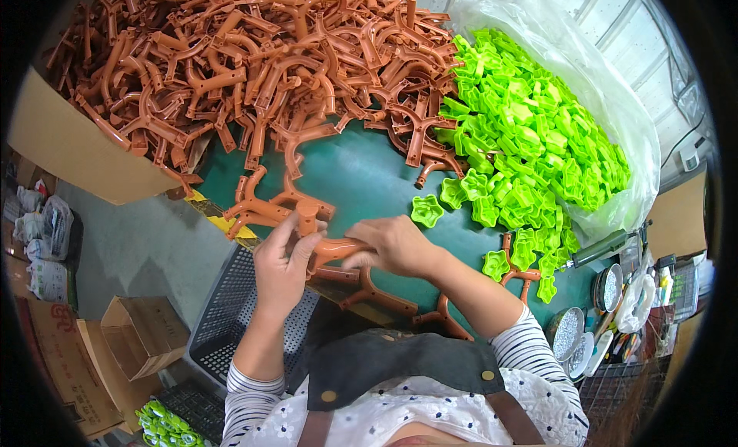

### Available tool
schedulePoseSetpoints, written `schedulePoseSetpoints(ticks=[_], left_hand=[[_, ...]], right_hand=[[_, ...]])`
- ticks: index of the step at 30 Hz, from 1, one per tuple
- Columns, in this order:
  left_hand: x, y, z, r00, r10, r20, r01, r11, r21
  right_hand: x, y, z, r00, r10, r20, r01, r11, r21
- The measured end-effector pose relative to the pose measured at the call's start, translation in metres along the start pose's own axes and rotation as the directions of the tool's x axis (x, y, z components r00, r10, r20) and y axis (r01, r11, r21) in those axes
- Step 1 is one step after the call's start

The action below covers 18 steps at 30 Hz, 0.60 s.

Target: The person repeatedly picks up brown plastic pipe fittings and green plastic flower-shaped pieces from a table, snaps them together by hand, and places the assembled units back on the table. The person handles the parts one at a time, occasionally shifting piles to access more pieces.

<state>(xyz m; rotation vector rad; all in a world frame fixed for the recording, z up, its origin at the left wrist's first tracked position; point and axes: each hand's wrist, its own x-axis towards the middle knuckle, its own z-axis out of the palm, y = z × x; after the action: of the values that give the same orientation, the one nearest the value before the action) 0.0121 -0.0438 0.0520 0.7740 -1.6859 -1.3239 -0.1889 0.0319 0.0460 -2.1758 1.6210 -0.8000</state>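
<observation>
My left hand [281, 272] and my right hand [394, 245] both grip one brown branched plastic part [329, 249] over the near edge of the green table [361, 178]. The left fingers wrap its upright round end and the right hand closes over its arm. A big heap of the same brown parts [254, 63] fills the far side of the table. To the right lies a pile of bright green star-shaped plastic pieces [530, 139], spilling from a clear plastic bag [584, 70]. A single green piece [427, 210] lies just beyond my right hand.
Several brown parts [377, 293] lie at the table edge below my hands. A dark plastic crate [231, 316] stands on the floor at the left, with cardboard boxes [138, 335] beside it. Small tools and round tins [607, 289] crowd the right end.
</observation>
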Motion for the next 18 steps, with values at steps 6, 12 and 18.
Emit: schedulePoseSetpoints(ticks=[6,12,18], left_hand=[[0.024,-0.002,-0.017,0.99,-0.066,-0.127,0.057,0.996,-0.071],[0.094,-0.043,-0.067,0.946,-0.19,-0.261,0.252,0.941,0.227],[0.139,-0.061,-0.055,0.92,-0.385,-0.075,0.369,0.783,0.501]], right_hand=[[0.043,-0.006,0.011,0.998,0.03,-0.046,-0.033,0.996,-0.079],[0.148,0.089,0.055,0.87,0.079,-0.486,-0.088,0.996,0.004],[0.174,0.152,0.077,0.925,-0.02,-0.38,-0.091,0.958,-0.271]])
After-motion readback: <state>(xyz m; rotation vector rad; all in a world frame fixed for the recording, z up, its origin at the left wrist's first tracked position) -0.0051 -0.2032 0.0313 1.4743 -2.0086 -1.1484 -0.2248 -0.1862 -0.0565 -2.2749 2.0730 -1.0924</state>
